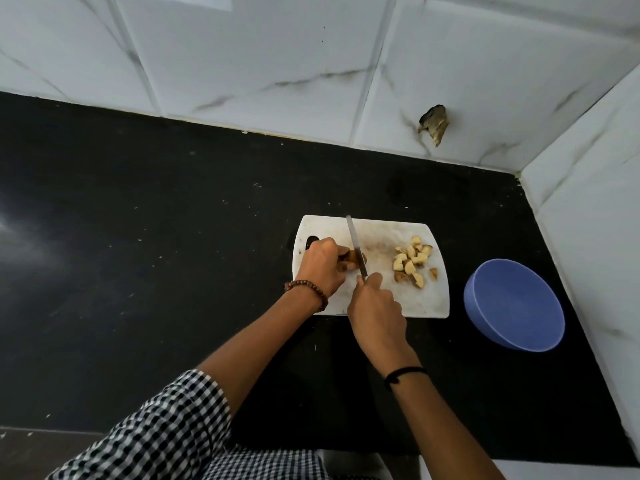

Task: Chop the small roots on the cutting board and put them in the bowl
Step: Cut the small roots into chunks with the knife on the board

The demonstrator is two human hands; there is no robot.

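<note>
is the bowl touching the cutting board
Apart. The head view shows a strip of black counter between the bowl and the right edge of the board.

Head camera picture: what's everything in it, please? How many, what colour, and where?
cutting board: one, white, on the counter.
root: one, brown, on the board's left part, at the knife blade.
chopped pieces: a small pile, pale yellow and brown, on the board's right part.
knife: one, silvery blade, down at the root.
bowl: one, blue, on the counter right of the board.
counter: one, black.
wall tiles: several, white with grey veins, behind the counter.
bracelet: one, brown beads, left wrist.
wristband: one, black, right wrist.
sleeve: one, black-and-white check, left arm.
left grip: one bare hand, holding the root.
right grip: one bare hand, round the knife handle.
</note>
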